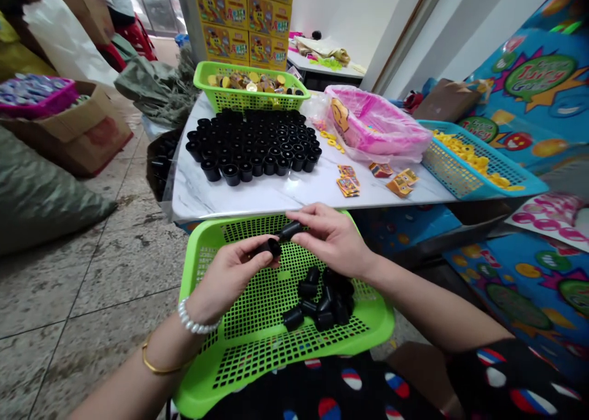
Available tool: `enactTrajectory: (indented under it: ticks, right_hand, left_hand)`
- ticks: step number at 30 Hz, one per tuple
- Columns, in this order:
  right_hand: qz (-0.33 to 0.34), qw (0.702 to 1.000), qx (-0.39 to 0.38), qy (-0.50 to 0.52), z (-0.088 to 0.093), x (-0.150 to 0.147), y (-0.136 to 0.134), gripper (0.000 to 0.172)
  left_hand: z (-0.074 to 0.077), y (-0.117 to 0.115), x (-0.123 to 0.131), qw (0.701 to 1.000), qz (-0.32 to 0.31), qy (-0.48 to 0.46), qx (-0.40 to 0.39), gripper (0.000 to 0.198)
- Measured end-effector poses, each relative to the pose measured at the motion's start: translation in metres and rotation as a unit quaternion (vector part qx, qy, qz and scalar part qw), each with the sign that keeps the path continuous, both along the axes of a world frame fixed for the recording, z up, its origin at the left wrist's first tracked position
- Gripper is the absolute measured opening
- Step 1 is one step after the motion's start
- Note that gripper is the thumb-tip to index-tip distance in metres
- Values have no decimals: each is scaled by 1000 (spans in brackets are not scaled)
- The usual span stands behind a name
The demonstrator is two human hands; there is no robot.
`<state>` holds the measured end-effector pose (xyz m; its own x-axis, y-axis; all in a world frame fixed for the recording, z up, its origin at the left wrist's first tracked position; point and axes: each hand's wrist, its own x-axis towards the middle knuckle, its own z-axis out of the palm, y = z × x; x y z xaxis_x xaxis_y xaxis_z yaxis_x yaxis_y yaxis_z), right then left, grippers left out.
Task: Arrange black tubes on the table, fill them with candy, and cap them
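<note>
Pinching a black cup (272,247) in curled left hand (232,265), above nearer green basket (383,323). Gripping a black piece (290,229) above that basket in bent right hand (332,239).

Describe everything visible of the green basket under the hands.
The basket looks like bright green plastic, with a solid rim and grid-like holes in its floor and walls. It sits open side up before the table, near rim beside the patterned clothing. Black pieces lie heaped toward its right; whether it touches the table is unclear.

Black cups (275,247); green basket (385,323) (white, marbled tabletop (294,194))
</note>
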<state>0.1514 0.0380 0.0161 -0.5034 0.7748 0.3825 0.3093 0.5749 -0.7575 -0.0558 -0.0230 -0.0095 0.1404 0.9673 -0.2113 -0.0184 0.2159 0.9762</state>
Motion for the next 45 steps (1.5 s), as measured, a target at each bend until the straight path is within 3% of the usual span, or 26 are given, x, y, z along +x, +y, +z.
enactTrajectory:
  ticks: [5,11,13,15,17,19,21,26,31,33,36,39,42,45]
  right_hand:
    - [36,998,30,-33,-14,-7,-11,33]
    - [129,965,30,-226,-27,-6,-30,65]
    - [181,942,5,-284,-22,0,-21,59]
    - [225,923,-22,-311,-16,5,-5,43]
    - [186,919,-5,-347,-13,4,14,31]
    - [110,904,61,-408,-18,-3,29,30]
    - [78,879,117,-456,-28,-15,38,33]
    - [107,872,132,-460,-48,-32,39,27]
    - [110,850,142,-495,-31,-13,30,23]
    - [159,849,126,-487,-24,-2,21,21]
    - [251,829,112,-488,-24,14,5,19]
    - [249,809,110,-520,-34,25,-6,16]
    - [211,837,89,-496,-39,29,-5,13]
    - [141,913,59,-377,-32,25,3,20]
  left_hand:
    - [-2,1,1,1000,-13,24,14,35]
    - [-13,-2,7,996,-63,61,25,40]
    - [-14,-3,8,989,-113,92,-6,40]
    - [-14,-3,8,982,-135,125,-28,33]
    - [-11,-1,7,985,-106,134,-23,25]
    - [-8,2,6,989,-63,132,-13,23]
    - [-7,5,5,989,-38,140,-6,28]
    - [-17,11,6,987,2,161,-20,24]
    - [-23,14,5,983,1,181,-29,28]
    - [-23,12,6,967,-18,254,6,24]
    - [-26,8,12,908,-94,399,92,27]
    - [-30,6,21,885,-150,422,130,38]
    - [-28,9,25,889,-130,419,130,35]
    - [-20,13,21,917,-84,373,113,35]
